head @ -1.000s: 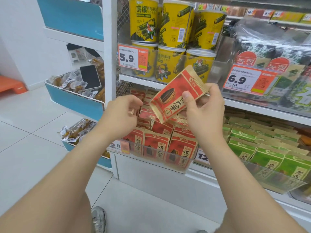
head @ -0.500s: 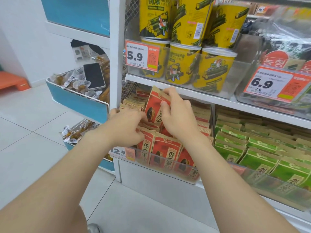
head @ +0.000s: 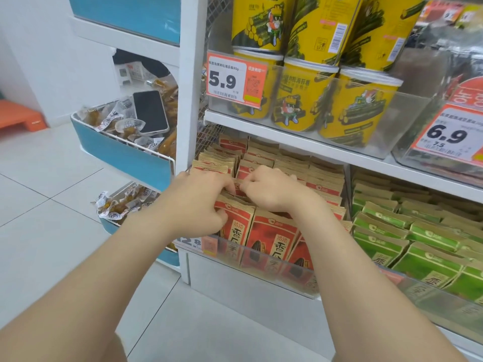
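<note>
Our right fingers (head: 252, 188) are curled and pinch the top of a red seed packet (head: 238, 189). Our left fingers (head: 226, 184) curl over the top of the front packet (head: 240, 227), and the thumb presses on its face. The two sets of fingertips almost touch.

We see only a tiny red bit of the red seed packet between them. The rest is hidden by our right hand (head: 271, 192), our left hand (head: 198, 205) and the packets around it. The fingertips dip down out of sight.

The red seed packet sits among the other red packets on the low shelf, just behind the front packet. It seems to stand up with its top edge up, but so little shows that we cannot be sure of its long side. The front packet stands up and shows us its picture side.

A clear tray wall (head: 264, 269) blurs the bottoms of the front packets. Our left wrist covers part of a price tag (head: 194, 241). To the right, the green packets (head: 418, 246) are cut off by the edge. Above, the yellow tubs (head: 300, 100) lose their tops. On the left, a phone (head: 150, 112) lies on snack bags in a blue bin (head: 122, 155).
</note>
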Motion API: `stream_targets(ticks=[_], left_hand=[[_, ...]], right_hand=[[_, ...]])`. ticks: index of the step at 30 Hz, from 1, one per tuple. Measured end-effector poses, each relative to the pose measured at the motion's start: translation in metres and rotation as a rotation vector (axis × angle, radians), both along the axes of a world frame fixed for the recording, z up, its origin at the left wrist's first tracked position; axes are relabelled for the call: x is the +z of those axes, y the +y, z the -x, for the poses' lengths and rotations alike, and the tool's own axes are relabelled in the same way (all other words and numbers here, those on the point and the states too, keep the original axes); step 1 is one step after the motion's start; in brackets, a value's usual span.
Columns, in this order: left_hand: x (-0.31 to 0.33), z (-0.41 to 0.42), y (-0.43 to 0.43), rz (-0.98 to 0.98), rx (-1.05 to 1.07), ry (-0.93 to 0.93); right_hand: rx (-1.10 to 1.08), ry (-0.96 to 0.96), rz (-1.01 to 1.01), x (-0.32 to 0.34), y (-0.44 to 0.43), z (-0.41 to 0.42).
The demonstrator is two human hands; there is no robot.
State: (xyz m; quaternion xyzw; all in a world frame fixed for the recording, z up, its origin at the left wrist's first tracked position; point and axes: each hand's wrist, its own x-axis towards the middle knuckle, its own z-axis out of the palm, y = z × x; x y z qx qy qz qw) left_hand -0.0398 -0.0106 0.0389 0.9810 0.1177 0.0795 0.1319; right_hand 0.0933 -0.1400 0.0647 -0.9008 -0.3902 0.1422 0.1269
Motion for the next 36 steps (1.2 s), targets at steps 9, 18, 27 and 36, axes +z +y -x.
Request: stream_targets(ticks=[9, 18, 27, 36], left_hand=[[-0.004, -0.005, -0.013, -0.072, 0.026, -0.003], [-0.006, -0.013, -0.027, -0.076, 0.033, -0.047], [-0.005, -0.013, -0.032, 0.054, 0.016, -0.137], [-0.005, -0.002, -0.035, 0.102, 0.026, -0.098]], right_hand=[[-0.116, -0.051, -0.251, -0.008, 0.001, 0.008], [-0.193, -0.196, -0.267, -0.015, 0.000, -0.014], [-0.097, -0.232, -0.211, -0.019, 0.000, -0.021], [0.033, -0.496, -0.466, -0.010, -0.025, -0.007]])
